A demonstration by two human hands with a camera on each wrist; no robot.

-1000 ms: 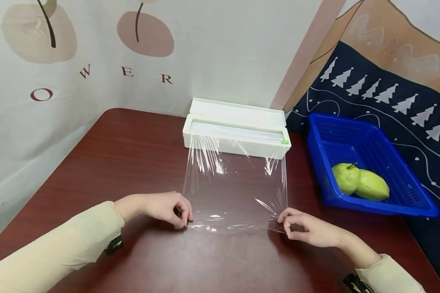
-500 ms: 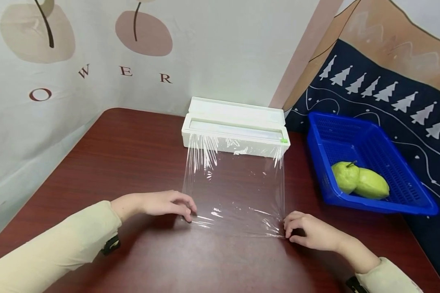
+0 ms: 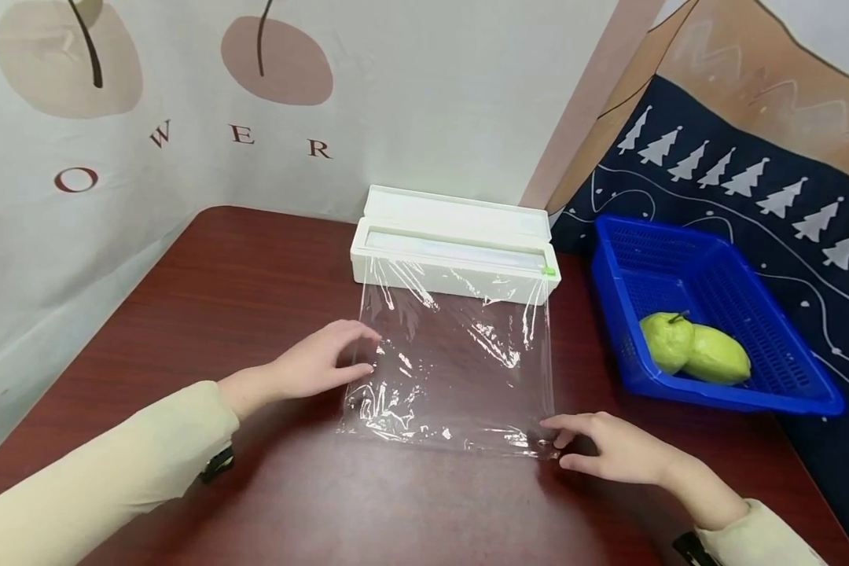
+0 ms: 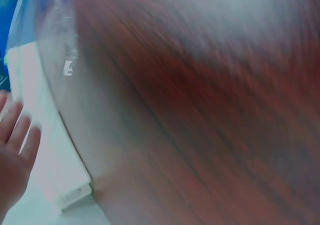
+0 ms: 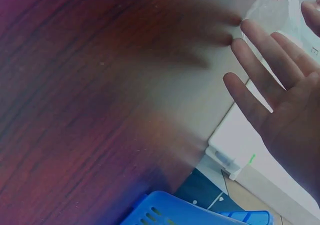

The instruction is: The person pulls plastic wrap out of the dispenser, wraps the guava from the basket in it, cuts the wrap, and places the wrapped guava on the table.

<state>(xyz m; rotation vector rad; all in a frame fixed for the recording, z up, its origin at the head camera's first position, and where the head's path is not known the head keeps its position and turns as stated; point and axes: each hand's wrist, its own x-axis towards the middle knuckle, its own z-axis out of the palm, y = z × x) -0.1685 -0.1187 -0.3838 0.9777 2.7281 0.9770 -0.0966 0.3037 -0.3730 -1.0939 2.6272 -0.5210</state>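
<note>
A sheet of clear cling film (image 3: 453,369) lies wrinkled on the table, drawn out toward me from a white cling film dispenser (image 3: 460,284). The dispenser's lid stands raised, and a green cutter slide (image 3: 548,271) sits at its right end. My left hand (image 3: 320,360) is at the film's left edge, thumb and fingers spread apart, gripping nothing. At the near right corner, my right hand (image 3: 615,450) has its fingertips at the film with fingers extended. The right wrist view shows the straight fingers of the right hand (image 5: 280,85); in the left wrist view the left hand (image 4: 17,152) appears partly.
To the right stands a blue plastic basket (image 3: 722,251) holding two green fruits (image 3: 714,355). Printed cloth (image 3: 431,94) hangs behind the brown table (image 3: 269,275). The table's left edge runs diagonally past the left sleeve (image 3: 134,448).
Both hands have let go of the film's near corners, which now lie on the table. My left hand has moved up along the left edge and spread; the right fingers have straightened.
</note>
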